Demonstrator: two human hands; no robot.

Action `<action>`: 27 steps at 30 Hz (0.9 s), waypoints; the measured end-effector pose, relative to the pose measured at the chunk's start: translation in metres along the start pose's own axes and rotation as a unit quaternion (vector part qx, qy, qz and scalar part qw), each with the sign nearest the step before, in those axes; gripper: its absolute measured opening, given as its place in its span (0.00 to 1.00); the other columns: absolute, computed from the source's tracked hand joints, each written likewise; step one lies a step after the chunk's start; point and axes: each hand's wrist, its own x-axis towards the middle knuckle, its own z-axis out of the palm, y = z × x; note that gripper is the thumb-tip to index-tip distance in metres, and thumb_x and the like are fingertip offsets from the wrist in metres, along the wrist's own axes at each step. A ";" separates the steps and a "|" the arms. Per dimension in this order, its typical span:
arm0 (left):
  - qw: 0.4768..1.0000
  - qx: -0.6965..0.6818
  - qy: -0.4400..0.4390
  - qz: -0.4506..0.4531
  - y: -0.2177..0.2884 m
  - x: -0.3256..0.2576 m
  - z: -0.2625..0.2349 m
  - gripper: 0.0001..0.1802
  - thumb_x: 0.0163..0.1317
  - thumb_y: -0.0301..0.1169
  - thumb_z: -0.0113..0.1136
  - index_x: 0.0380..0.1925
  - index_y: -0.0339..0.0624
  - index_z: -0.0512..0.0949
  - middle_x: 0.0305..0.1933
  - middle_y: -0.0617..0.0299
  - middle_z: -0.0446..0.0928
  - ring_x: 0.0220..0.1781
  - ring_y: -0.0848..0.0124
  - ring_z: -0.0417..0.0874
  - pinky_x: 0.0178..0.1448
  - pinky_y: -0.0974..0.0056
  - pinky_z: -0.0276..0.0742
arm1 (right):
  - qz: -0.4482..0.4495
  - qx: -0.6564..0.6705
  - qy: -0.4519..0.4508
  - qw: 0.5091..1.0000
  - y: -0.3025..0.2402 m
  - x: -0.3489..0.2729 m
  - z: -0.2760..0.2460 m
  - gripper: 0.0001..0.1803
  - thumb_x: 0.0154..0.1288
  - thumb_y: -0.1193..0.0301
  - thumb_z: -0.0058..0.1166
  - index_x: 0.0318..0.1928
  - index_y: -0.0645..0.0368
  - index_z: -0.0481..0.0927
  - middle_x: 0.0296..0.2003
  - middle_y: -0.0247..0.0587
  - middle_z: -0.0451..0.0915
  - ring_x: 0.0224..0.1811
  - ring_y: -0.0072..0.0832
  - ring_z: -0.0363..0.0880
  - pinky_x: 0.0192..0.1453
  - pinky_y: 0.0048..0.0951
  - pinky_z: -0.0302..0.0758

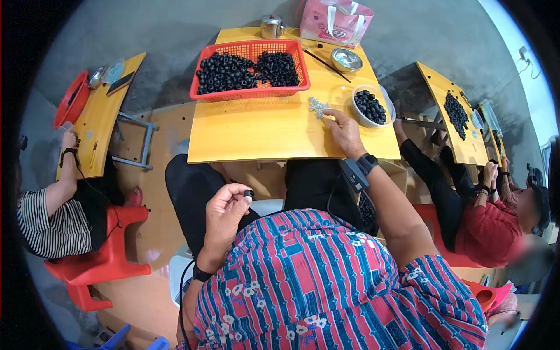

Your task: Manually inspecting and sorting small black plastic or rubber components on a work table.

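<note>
Between the thumb and forefinger of my left hand (224, 213) is a small black ring-shaped piece (249, 193), held over my lap in front of the table edge. My right hand (345, 133) reaches over the yellow table (251, 137), fingers stretched out and a little apart. Its fingertips touch the edge of a small pile of clear, shiny little pieces (318, 107). Just right of that hand stands a clear round tub (373, 124) of black ring pieces. A red plastic basket (251, 93) at the far left holds many more of them in two heaps.
Toward the back are a steel bowl (346, 59), a thin dark stick (326, 64), a lidded metal cup (272, 27) and a pink bag (336, 22). Co-workers sit at yellow tables on both sides, with a red stool (99, 256) at left. Black pieces (456, 115) lie on the right table.
</note>
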 end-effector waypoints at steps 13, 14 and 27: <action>1.000 0.016 -0.014 -0.022 -0.008 0.002 0.003 0.08 0.60 0.23 0.59 0.40 0.37 0.77 0.33 0.70 0.74 0.31 0.85 0.71 0.36 0.78 0.70 | -0.009 0.049 -0.007 0.999 0.005 -0.013 0.005 0.13 0.59 0.68 0.58 0.45 0.55 0.81 0.21 0.28 0.70 0.22 0.17 0.64 0.28 0.21 0.65; 1.000 0.016 -0.014 -0.017 -0.008 0.002 0.004 0.08 0.60 0.23 0.58 0.40 0.38 0.77 0.32 0.70 0.74 0.30 0.84 0.71 0.36 0.77 0.70 | -0.008 0.051 -0.008 0.999 0.004 -0.015 0.006 0.13 0.59 0.68 0.58 0.45 0.55 0.81 0.21 0.28 0.70 0.22 0.17 0.64 0.28 0.21 0.65; 0.998 -0.006 -0.052 -0.036 -0.018 0.009 0.004 0.07 0.61 0.25 0.58 0.39 0.39 0.77 0.31 0.70 0.73 0.30 0.82 0.71 0.37 0.76 0.71 | -0.195 -0.201 -0.145 0.949 -0.061 -0.020 0.059 0.10 0.63 0.62 0.48 0.40 0.52 0.72 0.32 0.44 0.80 0.37 0.42 0.79 0.40 0.41 0.74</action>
